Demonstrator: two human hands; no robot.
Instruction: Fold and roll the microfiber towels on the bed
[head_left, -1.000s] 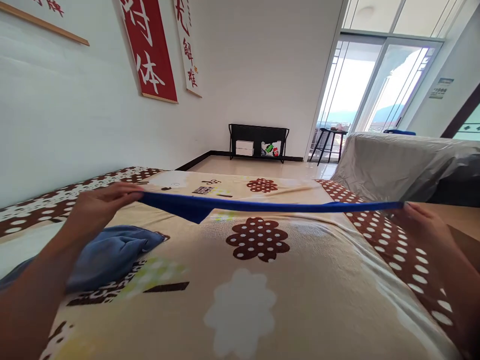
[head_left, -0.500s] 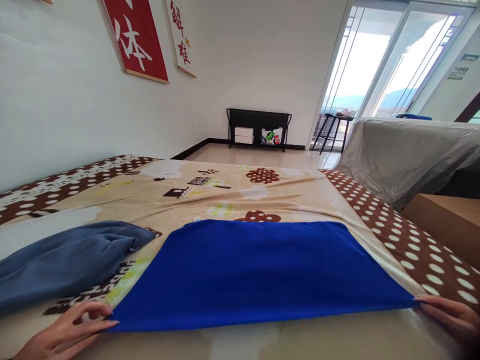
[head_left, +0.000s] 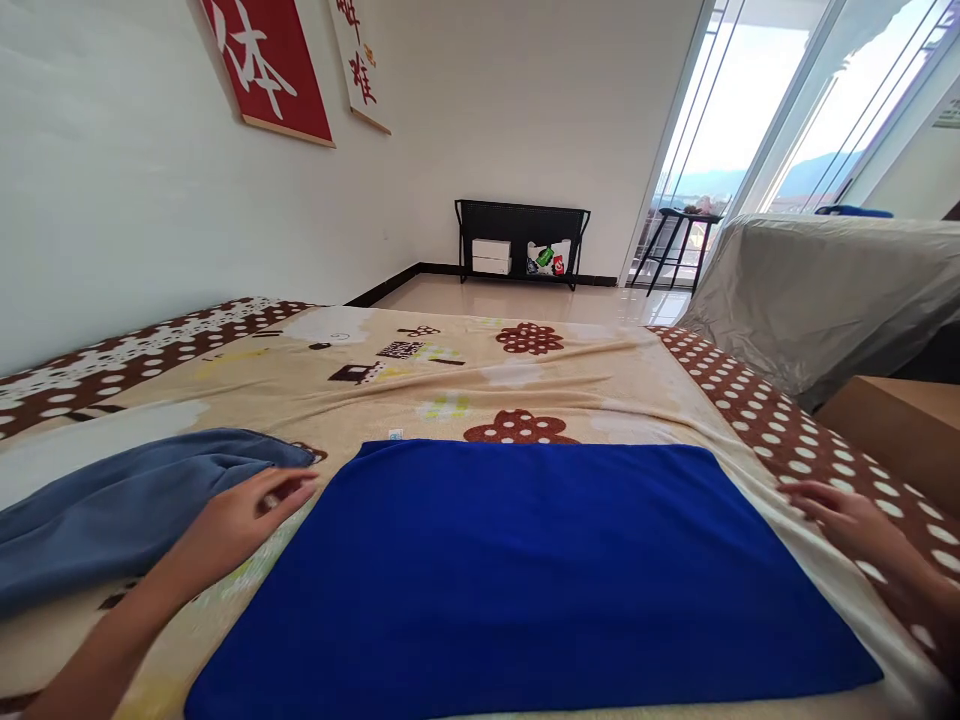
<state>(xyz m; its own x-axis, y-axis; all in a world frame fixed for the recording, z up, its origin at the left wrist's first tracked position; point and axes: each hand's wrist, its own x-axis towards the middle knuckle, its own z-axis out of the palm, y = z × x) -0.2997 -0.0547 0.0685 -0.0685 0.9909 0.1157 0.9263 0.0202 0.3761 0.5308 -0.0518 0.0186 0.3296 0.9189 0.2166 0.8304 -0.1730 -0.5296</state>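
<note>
A bright blue cloth (head_left: pixel 525 570) lies spread flat on the patterned blanket (head_left: pixel 600 370), its near edge toward me. My left hand (head_left: pixel 262 500) hovers by the cloth's left side, near its far left corner. It holds nothing, and a gap shows between its bent thumb and fingers. At the opposite side, my right hand (head_left: pixel 840 510) is over the blanket, a little apart from the cloth's right edge. Its fingers point left with nothing in them. A crumpled grey-blue cloth (head_left: pixel 142 490) lies at the left, partly behind my left hand and forearm.
Brown polka-dot borders (head_left: pixel 772 420) run along the blanket's sides. To the right are a cardboard box (head_left: pixel 892 430) and a large plastic-covered piece (head_left: pixel 825 290). A black rack (head_left: pixel 521 240) stands at the far wall, with a black stool (head_left: pixel 679 245) near the glass door.
Both hands have let go of the blue cloth's near corners and moved forward along its sides. The near edge, held up before, now lies down on the blanket. The view has shifted slightly.
</note>
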